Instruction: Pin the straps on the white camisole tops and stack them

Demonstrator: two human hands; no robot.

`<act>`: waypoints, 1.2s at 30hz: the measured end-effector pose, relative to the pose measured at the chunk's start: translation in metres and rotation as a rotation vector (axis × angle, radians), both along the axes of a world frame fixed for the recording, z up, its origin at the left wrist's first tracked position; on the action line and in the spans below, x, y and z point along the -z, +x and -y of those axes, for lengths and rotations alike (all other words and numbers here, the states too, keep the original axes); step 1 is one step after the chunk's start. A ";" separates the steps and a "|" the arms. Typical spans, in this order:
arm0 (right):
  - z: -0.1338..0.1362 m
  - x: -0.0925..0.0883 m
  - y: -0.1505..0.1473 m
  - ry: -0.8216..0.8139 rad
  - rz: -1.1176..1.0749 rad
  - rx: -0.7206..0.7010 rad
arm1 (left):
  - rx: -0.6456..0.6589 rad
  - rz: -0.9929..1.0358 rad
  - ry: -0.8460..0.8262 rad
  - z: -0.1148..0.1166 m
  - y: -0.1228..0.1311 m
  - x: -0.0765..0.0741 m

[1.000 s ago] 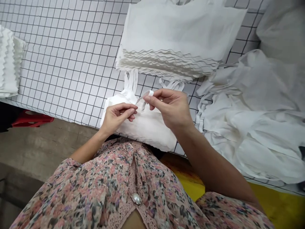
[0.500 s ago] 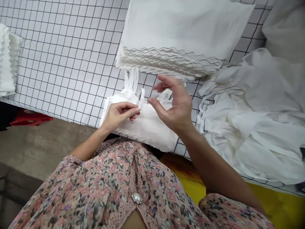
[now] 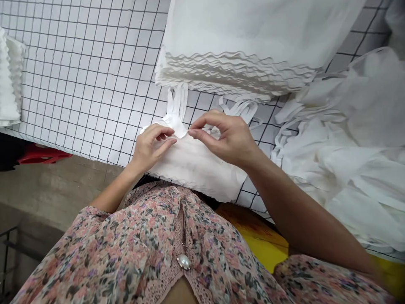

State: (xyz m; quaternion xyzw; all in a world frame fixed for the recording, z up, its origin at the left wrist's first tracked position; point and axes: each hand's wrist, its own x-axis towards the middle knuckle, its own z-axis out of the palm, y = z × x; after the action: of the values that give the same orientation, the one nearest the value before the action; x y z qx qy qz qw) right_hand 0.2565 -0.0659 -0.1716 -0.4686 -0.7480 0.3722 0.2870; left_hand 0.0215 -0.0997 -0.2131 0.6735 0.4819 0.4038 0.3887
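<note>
A stack of white camisoles with thin shoulder straps lies at the table's near edge, straps pointing away from me. My right hand reaches over its upper edge, thumb and forefinger pinched on a small bit of the top camisole's white edge. Just to the left, my left hand rests by the same edge, its thumb and fingertips apart with a gap between them. More straps show behind my right hand, which partly covers them.
A neat pile of white garments with wavy hems lies beyond the camisoles. Loose white garments are heaped at the right. Another folded white stack sits at the far left on the black-and-white checked cloth.
My right hand has come down and left and closed on the camisole's edge. My left hand has let go of the small white strip and its fingers have parted.
</note>
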 end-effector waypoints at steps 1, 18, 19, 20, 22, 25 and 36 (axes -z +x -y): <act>-0.001 0.001 0.002 -0.025 -0.012 0.031 | -0.016 -0.126 0.095 0.001 -0.004 0.007; 0.011 0.035 -0.012 0.214 0.092 -0.121 | 0.002 -0.531 0.220 0.012 0.001 0.034; 0.012 0.039 -0.013 0.223 0.099 -0.129 | 0.000 -0.521 0.235 0.012 0.002 0.036; 0.013 0.042 -0.014 0.230 0.107 -0.139 | -0.001 -0.511 0.248 0.012 0.003 0.037; 0.014 0.047 -0.014 0.241 0.126 -0.155 | -0.001 -0.499 0.254 0.012 0.005 0.038; 0.015 0.053 -0.014 0.257 0.151 -0.165 | 0.005 -0.508 0.223 0.011 0.006 0.037; 0.014 0.055 -0.014 0.298 0.134 -0.163 | 0.026 -0.481 0.171 0.010 0.008 0.037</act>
State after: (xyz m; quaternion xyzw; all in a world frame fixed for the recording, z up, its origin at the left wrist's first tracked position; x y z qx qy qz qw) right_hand 0.2421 -0.0798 -0.2261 -0.3826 -0.8477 0.2474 0.2717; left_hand 0.0296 -0.1095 -0.2498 0.7868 0.5159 0.2662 0.2097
